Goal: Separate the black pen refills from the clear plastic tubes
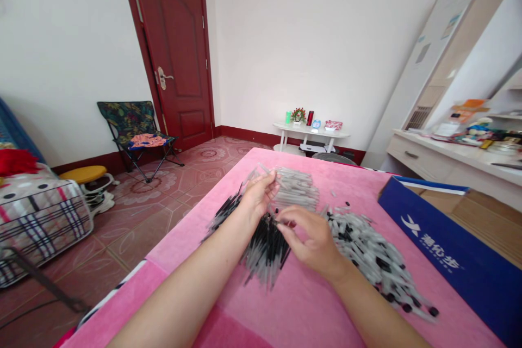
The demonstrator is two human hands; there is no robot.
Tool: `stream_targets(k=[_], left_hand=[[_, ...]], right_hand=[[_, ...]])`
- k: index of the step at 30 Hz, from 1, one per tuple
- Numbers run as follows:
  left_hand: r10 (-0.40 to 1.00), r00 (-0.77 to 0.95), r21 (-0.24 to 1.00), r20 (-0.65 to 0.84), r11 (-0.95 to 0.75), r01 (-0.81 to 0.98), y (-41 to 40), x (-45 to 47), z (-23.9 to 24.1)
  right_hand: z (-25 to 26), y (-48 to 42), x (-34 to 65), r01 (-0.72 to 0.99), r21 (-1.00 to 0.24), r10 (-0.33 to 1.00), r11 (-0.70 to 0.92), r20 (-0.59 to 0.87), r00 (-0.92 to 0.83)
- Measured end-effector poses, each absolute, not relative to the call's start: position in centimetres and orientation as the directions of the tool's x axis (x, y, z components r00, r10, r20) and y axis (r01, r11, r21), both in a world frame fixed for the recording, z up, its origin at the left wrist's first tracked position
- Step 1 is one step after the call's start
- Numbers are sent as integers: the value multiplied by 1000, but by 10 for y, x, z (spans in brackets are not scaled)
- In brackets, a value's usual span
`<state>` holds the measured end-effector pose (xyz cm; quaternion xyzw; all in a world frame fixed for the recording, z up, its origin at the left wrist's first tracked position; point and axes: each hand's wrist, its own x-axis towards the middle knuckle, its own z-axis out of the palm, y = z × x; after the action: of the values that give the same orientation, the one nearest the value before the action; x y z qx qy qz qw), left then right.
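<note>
My left hand [261, 193] is closed, its fingers curled round what looks like a thin clear plastic tube; blur hides its exact shape. Close by on the right, my right hand [309, 232] pinches thumb and forefinger together on something small and dark. Below the two hands lies a fanned pile of thin dark-and-clear sticks [267, 255], resembling pen parts. Black sticks [222, 212] lie to the left, partly behind my left forearm. Beyond the hands, clear tubes [297, 187] are stacked in a row. A heap of clear caps with black ends [373, 250] spreads to the right.
A pink cloth [326, 310] covers the table. The blue cardboard box [444, 250] stands open at its right edge. Further off are a folding chair [130, 119], a red door [175, 54], a low white table [310, 130] and a dresser [457, 157]. A plaid bag [53, 223] sits left.
</note>
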<state>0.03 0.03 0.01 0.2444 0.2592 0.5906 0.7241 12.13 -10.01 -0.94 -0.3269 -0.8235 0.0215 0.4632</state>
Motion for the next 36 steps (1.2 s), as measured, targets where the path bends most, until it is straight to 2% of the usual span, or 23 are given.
stream_targets(k=[3, 6, 15, 24, 27, 31, 34, 36], left_hand=[[968, 186, 529, -167, 247, -812, 0, 5, 1], [961, 203, 475, -189, 270, -837, -2, 9, 4], [954, 217, 389, -204, 283, -877, -2, 11, 5], [944, 271, 363, -187, 323, -874, -11, 16, 10], [934, 314, 381, -172, 357, -853, -19, 21, 11], [899, 409, 382, -156, 437, -814, -29, 29, 12], [919, 352, 362, -177, 393, -845, -29, 32, 13], [941, 279, 349, -191, 331, -877, -26, 30, 12]], right_hand=[[4, -105, 126, 503, -475, 541, 722, 841, 17], [16, -108, 131, 449, -527, 482, 721, 848, 222], [36, -115, 131, 443, -431, 334, 786, 899, 283], [33, -114, 135, 512, -422, 348, 748, 907, 239], [32, -111, 137, 533, -454, 406, 714, 889, 214], [31, -99, 144, 553, -569, 599, 609, 787, 150], [29, -86, 160, 591, -658, 749, 466, 649, 131], [24, -79, 175, 657, -663, 852, 360, 521, 58]])
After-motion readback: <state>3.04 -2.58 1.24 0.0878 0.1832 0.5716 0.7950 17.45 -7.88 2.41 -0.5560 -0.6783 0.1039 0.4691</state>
